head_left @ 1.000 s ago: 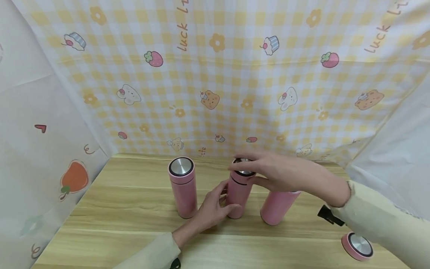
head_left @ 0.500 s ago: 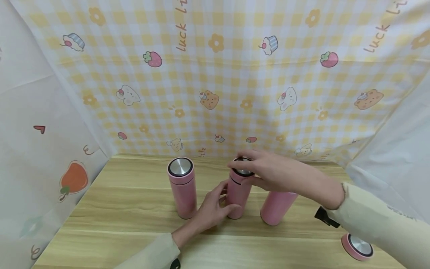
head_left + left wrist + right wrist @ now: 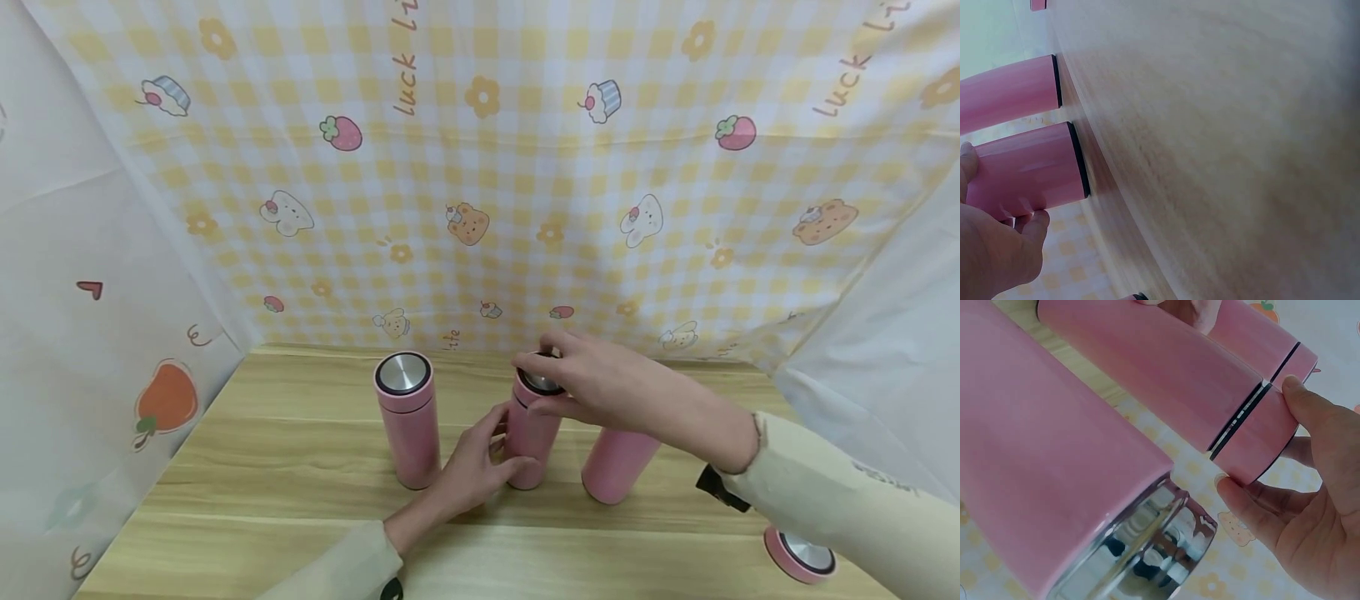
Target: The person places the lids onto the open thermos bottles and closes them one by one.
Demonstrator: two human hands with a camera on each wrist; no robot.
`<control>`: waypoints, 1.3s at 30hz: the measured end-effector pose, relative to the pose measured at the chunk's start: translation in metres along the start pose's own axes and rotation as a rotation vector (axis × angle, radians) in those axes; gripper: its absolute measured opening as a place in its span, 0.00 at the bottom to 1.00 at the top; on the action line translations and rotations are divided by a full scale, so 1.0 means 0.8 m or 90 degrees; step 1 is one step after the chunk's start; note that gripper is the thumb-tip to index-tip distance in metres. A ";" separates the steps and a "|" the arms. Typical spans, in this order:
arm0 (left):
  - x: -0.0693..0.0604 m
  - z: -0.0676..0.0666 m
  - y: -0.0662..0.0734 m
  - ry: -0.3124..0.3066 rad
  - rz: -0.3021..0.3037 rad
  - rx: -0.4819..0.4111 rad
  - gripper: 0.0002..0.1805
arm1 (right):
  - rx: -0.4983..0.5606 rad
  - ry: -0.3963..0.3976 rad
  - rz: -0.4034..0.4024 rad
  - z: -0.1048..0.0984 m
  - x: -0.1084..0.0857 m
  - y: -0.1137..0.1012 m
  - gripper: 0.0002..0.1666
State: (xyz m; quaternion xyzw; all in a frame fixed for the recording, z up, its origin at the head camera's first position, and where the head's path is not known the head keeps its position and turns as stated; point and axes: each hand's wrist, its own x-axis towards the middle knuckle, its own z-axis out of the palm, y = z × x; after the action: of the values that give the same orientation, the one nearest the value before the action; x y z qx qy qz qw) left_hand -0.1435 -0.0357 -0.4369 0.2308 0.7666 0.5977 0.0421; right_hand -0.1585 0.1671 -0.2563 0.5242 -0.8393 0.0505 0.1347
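A pink bottle (image 3: 531,442) stands upright in the middle of the table in the head view. My left hand (image 3: 474,471) grips its lower body, thumb in front. From above, my right hand (image 3: 600,379) grips the bottle's lid (image 3: 1260,434) by its side; a thin gap shows between lid and body in the right wrist view. Right of it stands another pink bottle (image 3: 618,467), whose bare metal neck (image 3: 1147,550) shows in the right wrist view; the right hand hides its top in the head view.
A third pink bottle (image 3: 411,433), lidded, stands upright left of my left hand. A loose pink lid (image 3: 801,557) lies on the wooden table (image 3: 300,467) at the front right, beside my right sleeve. A checked cloth (image 3: 480,167) hangs behind.
My right hand has turned a little on the lid, its wrist and forearm shifting slightly left. My left hand keeps its place on the bottle.
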 end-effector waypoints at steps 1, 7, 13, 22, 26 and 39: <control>0.000 0.000 -0.001 -0.001 0.001 -0.001 0.38 | -0.005 -0.003 0.005 0.000 0.000 -0.001 0.23; -0.001 -0.001 -0.001 -0.004 0.009 -0.004 0.37 | -0.023 -0.011 0.038 0.001 0.002 -0.004 0.22; 0.000 -0.001 -0.001 -0.004 0.012 -0.004 0.37 | -0.032 -0.011 0.053 0.002 0.003 -0.004 0.24; 0.000 -0.001 -0.002 -0.006 0.020 -0.002 0.37 | -0.012 -0.045 0.048 0.000 -0.002 0.000 0.34; 0.000 -0.001 -0.002 -0.005 0.019 0.001 0.37 | 0.032 -0.062 0.011 -0.003 -0.008 0.005 0.37; 0.000 -0.001 -0.003 -0.004 0.012 0.015 0.37 | 0.041 -0.064 -0.024 0.000 -0.013 0.003 0.32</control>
State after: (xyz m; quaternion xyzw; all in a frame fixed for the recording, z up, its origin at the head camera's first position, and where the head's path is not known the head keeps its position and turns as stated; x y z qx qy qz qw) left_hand -0.1441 -0.0367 -0.4386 0.2405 0.7714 0.5881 0.0361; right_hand -0.1568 0.1772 -0.2592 0.5458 -0.8331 0.0486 0.0759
